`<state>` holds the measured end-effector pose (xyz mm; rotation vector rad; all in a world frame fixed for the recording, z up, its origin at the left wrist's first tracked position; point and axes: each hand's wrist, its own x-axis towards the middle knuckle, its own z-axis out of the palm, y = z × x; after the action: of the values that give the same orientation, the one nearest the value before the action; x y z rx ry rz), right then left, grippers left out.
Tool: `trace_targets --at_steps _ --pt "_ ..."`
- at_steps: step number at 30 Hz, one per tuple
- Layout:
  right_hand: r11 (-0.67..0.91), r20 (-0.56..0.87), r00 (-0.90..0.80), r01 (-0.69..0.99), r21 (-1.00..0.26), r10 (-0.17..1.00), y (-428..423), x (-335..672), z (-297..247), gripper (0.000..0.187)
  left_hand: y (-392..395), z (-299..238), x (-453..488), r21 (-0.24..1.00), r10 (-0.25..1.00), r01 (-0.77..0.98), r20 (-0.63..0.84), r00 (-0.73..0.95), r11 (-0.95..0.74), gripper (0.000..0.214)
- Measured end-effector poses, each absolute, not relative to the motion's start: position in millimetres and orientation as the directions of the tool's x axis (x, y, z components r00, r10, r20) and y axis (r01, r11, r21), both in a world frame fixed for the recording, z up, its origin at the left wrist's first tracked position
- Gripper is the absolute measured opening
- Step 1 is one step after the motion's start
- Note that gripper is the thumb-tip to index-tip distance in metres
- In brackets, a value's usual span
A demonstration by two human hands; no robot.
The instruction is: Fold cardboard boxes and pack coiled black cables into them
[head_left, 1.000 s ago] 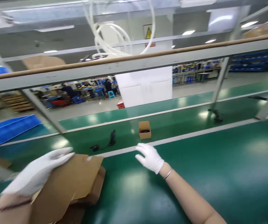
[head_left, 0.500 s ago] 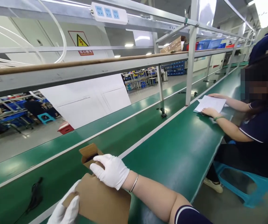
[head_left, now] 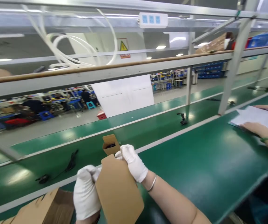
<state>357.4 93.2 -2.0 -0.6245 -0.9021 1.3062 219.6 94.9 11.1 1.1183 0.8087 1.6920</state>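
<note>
Head view: left hand (head_left: 86, 191), right hand (head_left: 133, 163) grasp cardboard (head_left: 120, 191)
Cardboard: probably light, stiff, creasable; hold opposite edges
Left grip: partly hidden

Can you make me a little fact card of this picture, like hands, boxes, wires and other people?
Left hand: white glove, on the left edge of a cardboard piece
Right hand: white glove, at the upper right edge of the same piece
Small box: open, just beyond the cardboard piece, something dark inside
More cardboard: bottom left, beside the left hand
Black cable: beyond the white strip, left of the small box
Co-worker's hand: far right, on white papers
Worktop: green, shiny
</note>
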Motion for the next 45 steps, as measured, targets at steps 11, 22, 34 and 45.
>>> trace_targets --at_steps 11,22,34,45 --pt "0.410 0.410 -0.017 0.004 -0.912 0.912 95 329 -33 0.036 104 -18 189 0.924 0.980 -0.327 0.191 -0.055 -0.199 0.066" --pt "0.613 0.704 0.228 0.362 -0.702 0.672 88 311 -52 0.012 97 -39 194 0.909 0.885 0.108 0.417 -0.206 -0.403 0.028" --pt "0.691 0.798 0.059 0.465 -0.554 0.600 93 323 -57 0.023 101 -63 192 0.673 0.666 0.326 0.730 -0.152 -0.664 0.033" --pt "0.684 0.741 0.119 0.312 -0.660 0.661 78 322 -60 0.025 77 -44 168 0.903 0.898 -0.114 0.427 0.108 -0.415 0.081"
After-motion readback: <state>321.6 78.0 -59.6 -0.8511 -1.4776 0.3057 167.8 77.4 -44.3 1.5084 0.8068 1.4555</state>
